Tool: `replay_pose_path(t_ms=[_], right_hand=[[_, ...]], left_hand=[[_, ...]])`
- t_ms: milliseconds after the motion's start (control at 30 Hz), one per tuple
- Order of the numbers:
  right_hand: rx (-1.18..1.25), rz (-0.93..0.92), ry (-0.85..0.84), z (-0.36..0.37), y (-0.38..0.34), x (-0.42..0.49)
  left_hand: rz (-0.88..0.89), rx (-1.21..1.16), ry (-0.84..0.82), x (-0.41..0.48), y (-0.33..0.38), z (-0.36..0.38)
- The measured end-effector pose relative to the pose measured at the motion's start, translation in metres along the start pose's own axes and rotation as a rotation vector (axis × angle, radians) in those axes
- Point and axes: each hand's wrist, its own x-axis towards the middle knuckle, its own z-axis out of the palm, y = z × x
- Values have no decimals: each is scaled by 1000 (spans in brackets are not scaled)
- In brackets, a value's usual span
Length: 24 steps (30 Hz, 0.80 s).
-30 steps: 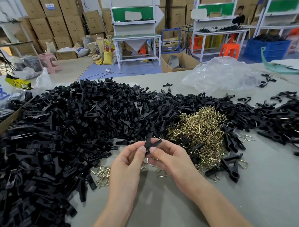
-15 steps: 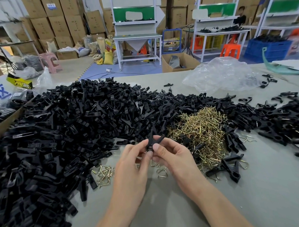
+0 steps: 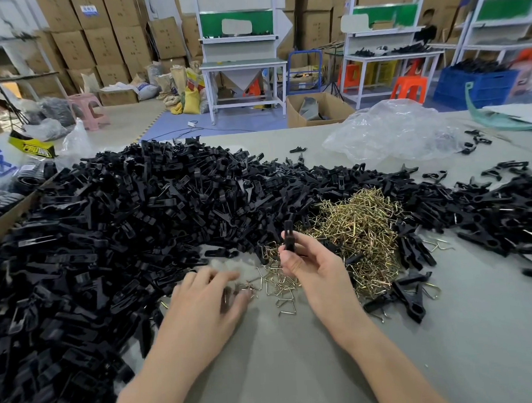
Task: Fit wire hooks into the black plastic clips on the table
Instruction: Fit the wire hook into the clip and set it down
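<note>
My right hand (image 3: pixel 312 271) pinches one black plastic clip (image 3: pixel 289 236) and holds it upright above the table. My left hand (image 3: pixel 206 298) is blurred, low over the table, its fingers reaching among loose brass wire hooks (image 3: pixel 280 287); whether it holds one I cannot tell. A heap of brass wire hooks (image 3: pixel 359 230) lies just right of the held clip. A big pile of black clips (image 3: pixel 113 232) covers the left and back of the table.
More black clips (image 3: pixel 503 212) spread along the right side, with several assembled ones (image 3: pixel 410 295) near my right wrist. A crumpled clear plastic bag (image 3: pixel 389 132) lies at the back. A cardboard box edge (image 3: pixel 6 218) sits at the far left. Grey table surface (image 3: pixel 296 367) lies in front.
My left hand has let go of the clip and dropped down to the loose hooks on the table. My right hand has turned the clip upright and keeps it alone.
</note>
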Motion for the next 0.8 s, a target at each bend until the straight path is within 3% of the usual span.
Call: replay_pose_path(t_ms=[100, 467, 667, 800], right_hand=[[-60, -20, 0, 0, 0, 1], [-149, -59, -21, 4, 1, -2], [-280, -146, -57, 3, 3, -4], [-339, -199, -115, 1, 5, -4]], left_hand=[[17, 29, -130, 0, -6, -2], [65, -21, -51, 2, -2, 2], [-77, -663, 71, 2, 9, -10], [-142, -864, -20, 2, 14, -16]])
